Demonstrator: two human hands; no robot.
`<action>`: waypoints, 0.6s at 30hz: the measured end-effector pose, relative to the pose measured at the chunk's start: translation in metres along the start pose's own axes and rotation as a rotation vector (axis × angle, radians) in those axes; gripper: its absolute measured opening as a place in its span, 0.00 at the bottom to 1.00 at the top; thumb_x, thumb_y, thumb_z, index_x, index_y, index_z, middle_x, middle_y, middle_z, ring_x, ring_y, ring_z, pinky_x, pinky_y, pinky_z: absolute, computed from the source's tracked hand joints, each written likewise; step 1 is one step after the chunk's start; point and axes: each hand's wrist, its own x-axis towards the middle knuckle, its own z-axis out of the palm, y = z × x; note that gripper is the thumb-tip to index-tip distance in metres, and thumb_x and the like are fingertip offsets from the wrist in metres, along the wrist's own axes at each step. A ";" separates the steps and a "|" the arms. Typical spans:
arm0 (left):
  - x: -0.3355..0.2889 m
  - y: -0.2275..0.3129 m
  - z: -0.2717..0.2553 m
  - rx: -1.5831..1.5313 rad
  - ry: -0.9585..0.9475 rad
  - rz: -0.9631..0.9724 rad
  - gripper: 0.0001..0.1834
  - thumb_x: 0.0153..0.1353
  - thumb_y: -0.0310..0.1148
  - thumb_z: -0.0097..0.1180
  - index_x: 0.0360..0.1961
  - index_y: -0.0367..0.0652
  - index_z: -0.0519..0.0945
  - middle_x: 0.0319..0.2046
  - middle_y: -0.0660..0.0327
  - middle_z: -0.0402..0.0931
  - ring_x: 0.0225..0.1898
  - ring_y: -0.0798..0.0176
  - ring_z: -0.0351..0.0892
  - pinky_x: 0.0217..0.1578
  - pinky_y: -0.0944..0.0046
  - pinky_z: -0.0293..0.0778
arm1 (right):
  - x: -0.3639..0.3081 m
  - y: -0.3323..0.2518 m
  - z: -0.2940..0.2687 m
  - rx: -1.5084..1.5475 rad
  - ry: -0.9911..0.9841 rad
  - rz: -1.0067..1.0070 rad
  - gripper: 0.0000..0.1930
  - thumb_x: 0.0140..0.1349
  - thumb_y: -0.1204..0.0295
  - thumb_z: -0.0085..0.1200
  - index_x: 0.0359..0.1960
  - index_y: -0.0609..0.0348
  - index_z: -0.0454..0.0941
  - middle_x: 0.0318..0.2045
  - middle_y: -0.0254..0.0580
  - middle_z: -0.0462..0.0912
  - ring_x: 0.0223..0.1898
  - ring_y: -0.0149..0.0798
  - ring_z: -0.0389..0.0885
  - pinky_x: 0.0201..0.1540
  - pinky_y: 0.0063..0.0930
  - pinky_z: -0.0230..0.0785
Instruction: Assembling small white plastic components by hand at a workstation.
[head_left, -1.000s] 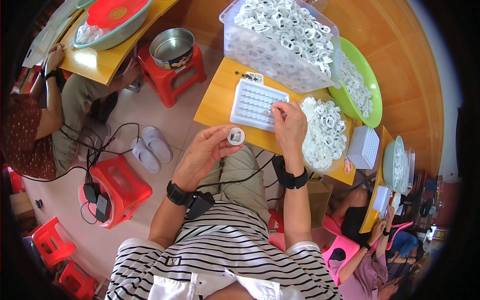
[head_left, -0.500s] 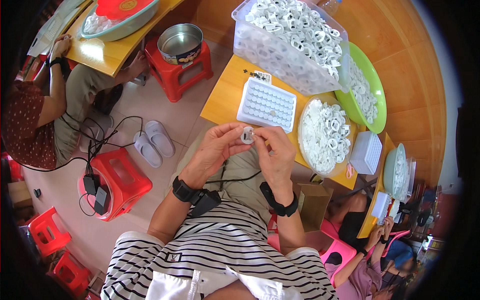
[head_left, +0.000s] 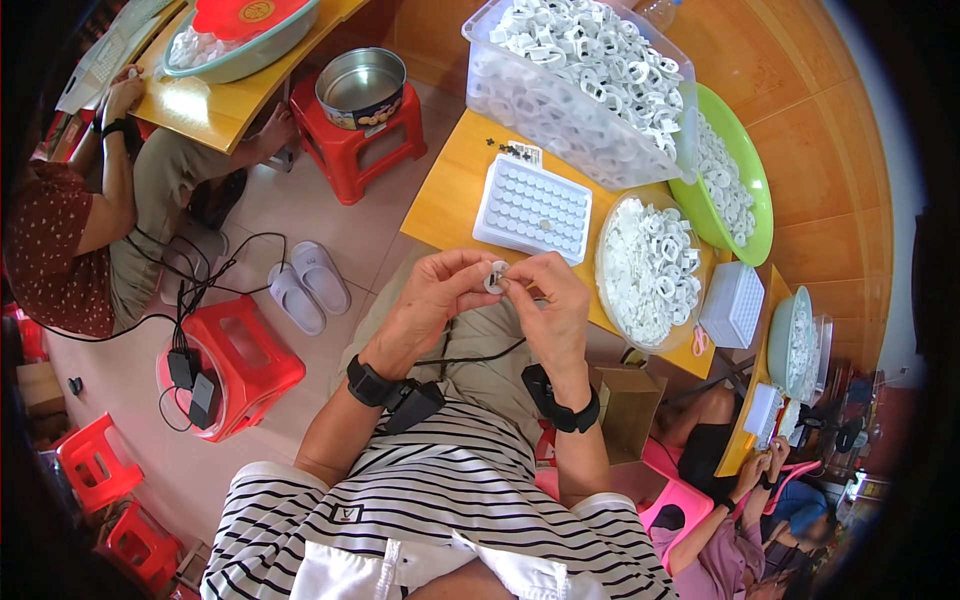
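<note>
Between my two hands is a small round white plastic piece (head_left: 495, 277) with a dark slot in its middle, held above my lap. My left hand (head_left: 436, 297) pinches its left edge between thumb and fingers. From the other side, my right hand (head_left: 550, 302) has its thumb and forefinger closed at the piece's right edge; whether a smaller part is between them is hidden. Just beyond my hands, a white tray (head_left: 533, 210) with rows of round cups lies on the wooden table. To its right stands a clear round tub (head_left: 612, 290) of white plastic parts.
A large clear bin (head_left: 575, 130) and a green basin (head_left: 757, 190) hold many white parts. Small black pieces (head_left: 515, 151) lie behind the tray. Pink scissors (head_left: 700, 343) rest by a white tray stack (head_left: 732, 305). Other people sit at left and lower right. A red stool (head_left: 235, 365) carries black adapters.
The round white piece has turned a little between my fingers and shifted slightly. My right hand has moved slightly. The tray and containers stay where they were.
</note>
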 end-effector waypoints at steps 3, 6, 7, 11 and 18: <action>0.000 0.000 0.000 -0.003 -0.011 0.013 0.10 0.60 0.30 0.52 0.39 0.36 0.77 0.33 0.63 0.76 0.34 0.73 0.76 0.38 0.71 0.77 | 0.000 0.003 0.000 -0.113 -0.018 -0.077 0.05 0.48 0.84 0.55 0.27 0.62 0.76 0.25 0.37 0.74 0.23 0.32 0.75 0.24 0.20 0.67; 0.001 -0.002 -0.001 0.019 -0.011 0.010 0.09 0.60 0.27 0.51 0.40 0.36 0.77 0.33 0.63 0.76 0.33 0.72 0.76 0.38 0.69 0.78 | -0.002 0.002 0.002 -0.176 -0.027 -0.071 0.06 0.47 0.84 0.55 0.27 0.62 0.75 0.24 0.36 0.74 0.23 0.31 0.75 0.25 0.21 0.67; 0.001 -0.004 -0.002 0.051 -0.013 0.015 0.09 0.60 0.27 0.51 0.40 0.36 0.77 0.33 0.63 0.76 0.33 0.72 0.76 0.39 0.68 0.78 | -0.002 0.001 0.001 -0.175 -0.024 -0.068 0.06 0.47 0.84 0.55 0.27 0.62 0.75 0.24 0.36 0.74 0.23 0.31 0.75 0.25 0.21 0.67; -0.002 -0.004 -0.001 0.122 -0.035 0.012 0.10 0.60 0.29 0.50 0.40 0.36 0.77 0.35 0.62 0.77 0.35 0.71 0.77 0.40 0.68 0.78 | 0.002 0.005 -0.002 0.119 -0.078 0.269 0.06 0.46 0.82 0.56 0.27 0.63 0.74 0.21 0.33 0.74 0.23 0.26 0.72 0.25 0.19 0.65; -0.002 -0.002 -0.001 -0.018 -0.023 -0.007 0.11 0.61 0.29 0.49 0.42 0.33 0.75 0.38 0.56 0.76 0.38 0.63 0.79 0.41 0.66 0.78 | 0.028 0.022 -0.024 0.011 0.169 0.196 0.04 0.50 0.79 0.56 0.29 0.64 0.77 0.20 0.33 0.74 0.21 0.24 0.69 0.25 0.17 0.62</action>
